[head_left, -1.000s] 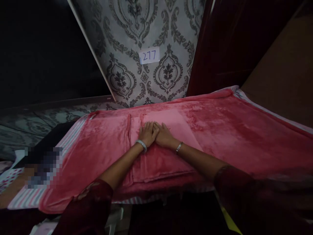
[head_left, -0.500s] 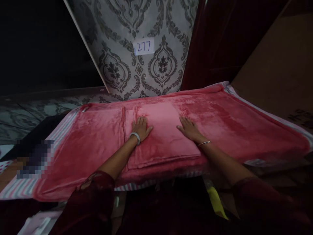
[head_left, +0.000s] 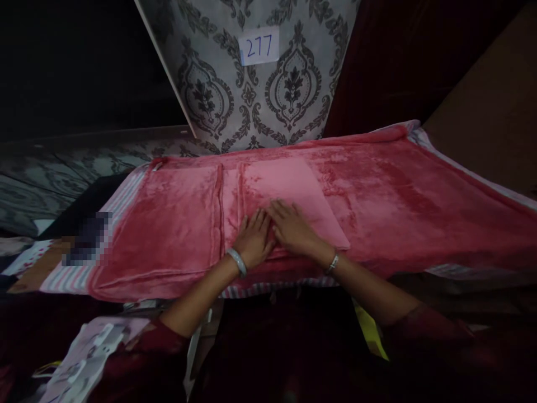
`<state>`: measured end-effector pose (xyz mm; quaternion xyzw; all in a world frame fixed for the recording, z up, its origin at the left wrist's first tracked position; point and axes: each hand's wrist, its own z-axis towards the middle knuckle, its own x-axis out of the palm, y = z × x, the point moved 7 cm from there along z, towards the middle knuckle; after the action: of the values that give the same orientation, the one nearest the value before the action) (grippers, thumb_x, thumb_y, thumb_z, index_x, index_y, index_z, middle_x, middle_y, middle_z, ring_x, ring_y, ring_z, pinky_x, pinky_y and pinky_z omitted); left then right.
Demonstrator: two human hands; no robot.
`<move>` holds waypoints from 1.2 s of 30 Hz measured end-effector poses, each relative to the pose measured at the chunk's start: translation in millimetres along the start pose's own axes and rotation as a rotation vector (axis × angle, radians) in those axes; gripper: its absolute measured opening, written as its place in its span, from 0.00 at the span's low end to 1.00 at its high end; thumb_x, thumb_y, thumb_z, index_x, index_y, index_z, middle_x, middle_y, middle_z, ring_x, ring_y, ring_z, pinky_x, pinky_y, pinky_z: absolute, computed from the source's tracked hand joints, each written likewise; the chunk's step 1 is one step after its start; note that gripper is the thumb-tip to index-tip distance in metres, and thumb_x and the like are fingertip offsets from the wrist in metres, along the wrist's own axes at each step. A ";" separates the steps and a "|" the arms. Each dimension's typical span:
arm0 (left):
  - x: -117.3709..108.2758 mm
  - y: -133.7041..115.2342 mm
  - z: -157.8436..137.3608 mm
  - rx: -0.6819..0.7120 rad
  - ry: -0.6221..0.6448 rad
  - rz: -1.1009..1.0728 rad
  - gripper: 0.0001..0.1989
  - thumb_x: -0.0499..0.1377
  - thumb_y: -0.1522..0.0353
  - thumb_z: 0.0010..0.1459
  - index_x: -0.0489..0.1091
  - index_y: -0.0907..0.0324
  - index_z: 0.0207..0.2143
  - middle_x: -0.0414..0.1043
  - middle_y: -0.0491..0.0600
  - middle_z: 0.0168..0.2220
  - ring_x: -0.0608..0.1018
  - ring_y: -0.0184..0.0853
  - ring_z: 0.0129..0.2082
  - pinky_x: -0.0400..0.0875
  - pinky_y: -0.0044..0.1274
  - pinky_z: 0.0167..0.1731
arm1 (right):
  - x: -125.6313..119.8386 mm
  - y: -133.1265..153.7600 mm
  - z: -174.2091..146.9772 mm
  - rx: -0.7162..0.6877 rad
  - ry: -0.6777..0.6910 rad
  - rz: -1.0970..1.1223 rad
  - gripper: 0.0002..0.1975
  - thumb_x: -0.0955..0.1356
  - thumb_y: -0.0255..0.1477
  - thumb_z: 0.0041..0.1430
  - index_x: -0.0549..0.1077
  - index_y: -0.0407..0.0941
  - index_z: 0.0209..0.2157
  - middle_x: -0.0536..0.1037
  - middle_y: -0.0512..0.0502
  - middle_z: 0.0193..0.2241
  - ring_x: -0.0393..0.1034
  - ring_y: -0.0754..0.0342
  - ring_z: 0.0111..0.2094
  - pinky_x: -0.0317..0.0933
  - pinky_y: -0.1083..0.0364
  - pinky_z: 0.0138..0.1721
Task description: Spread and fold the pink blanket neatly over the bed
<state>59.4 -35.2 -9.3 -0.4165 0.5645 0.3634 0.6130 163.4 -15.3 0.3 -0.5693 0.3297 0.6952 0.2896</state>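
A pink plush blanket (head_left: 419, 201) lies spread over a long surface. On its middle sits a folded, lighter pink plush piece (head_left: 293, 179) with a straight right edge. My left hand (head_left: 253, 238) lies palm down on the near left part of that piece, fingers stretched out. Right beside it, my right hand (head_left: 291, 226) rests flat on the same piece, its fingertips close to the left hand's. Neither hand grips anything. Left of the hands, another flat plush section (head_left: 180, 218) has a raised seam along its right side.
Striped cloth (head_left: 69, 271) shows beyond the blanket's left end. Behind stands a patterned wall with a paper (head_left: 259, 46) marked 277. A dark screen-like panel (head_left: 84, 67) is at upper left. White and pink items (head_left: 92, 350) lie below left.
My right hand has slid left across the folded piece to my left hand. My left hand has moved slightly nearer to me on the cloth. The camera view has tilted downward.
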 end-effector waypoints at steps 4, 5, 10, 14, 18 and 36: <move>15.2 -4.7 -19.8 -0.034 -0.067 0.085 0.34 0.48 0.59 0.69 0.55 0.70 0.70 0.52 0.65 0.73 0.53 0.51 0.74 0.48 0.46 0.71 | 19.8 11.3 -6.1 -0.024 0.045 0.016 0.32 0.57 0.34 0.72 0.54 0.38 0.73 0.53 0.39 0.72 0.43 0.43 0.73 0.43 0.36 0.70; 16.0 -3.7 -21.2 -0.032 -0.089 0.096 0.34 0.49 0.58 0.68 0.56 0.69 0.70 0.52 0.65 0.73 0.53 0.51 0.74 0.49 0.46 0.71 | 22.3 2.5 -11.4 0.000 0.040 0.010 0.32 0.57 0.37 0.72 0.54 0.39 0.73 0.52 0.38 0.73 0.42 0.43 0.74 0.43 0.36 0.70; 15.1 0.4 -24.6 -0.005 -0.189 0.105 0.34 0.51 0.55 0.68 0.58 0.63 0.70 0.52 0.63 0.73 0.56 0.52 0.73 0.53 0.46 0.69 | 24.6 -67.5 -57.5 0.228 -0.050 -0.053 0.35 0.56 0.44 0.73 0.53 0.42 0.73 0.49 0.38 0.73 0.41 0.41 0.74 0.44 0.35 0.70; 16.2 0.4 -26.8 0.000 -0.208 0.091 0.33 0.51 0.55 0.69 0.58 0.62 0.70 0.52 0.63 0.73 0.55 0.52 0.73 0.53 0.46 0.69 | 32.4 -104.8 -95.2 0.379 -0.102 -0.035 0.33 0.53 0.43 0.74 0.50 0.44 0.74 0.52 0.40 0.73 0.44 0.41 0.73 0.50 0.36 0.68; 15.6 0.0 -27.9 -0.005 -0.204 0.072 0.33 0.51 0.55 0.69 0.58 0.62 0.71 0.51 0.62 0.73 0.55 0.52 0.73 0.53 0.46 0.69 | 40.1 -116.0 -111.0 0.419 -0.178 0.009 0.34 0.53 0.43 0.74 0.54 0.41 0.73 0.58 0.38 0.71 0.49 0.42 0.72 0.52 0.38 0.68; -55.0 19.9 -13.5 0.200 0.027 -0.262 0.27 0.50 0.60 0.69 0.62 0.58 0.68 0.63 0.58 0.68 0.66 0.42 0.68 0.62 0.38 0.67 | -32.4 -82.2 39.4 0.080 -0.128 0.025 0.32 0.58 0.40 0.72 0.58 0.40 0.71 0.53 0.34 0.72 0.48 0.41 0.72 0.52 0.37 0.68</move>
<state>30.4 -38.5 43.2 -0.4283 0.5469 0.2166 0.6860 209.7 65.4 26.9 -0.5075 0.3454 0.7199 0.3238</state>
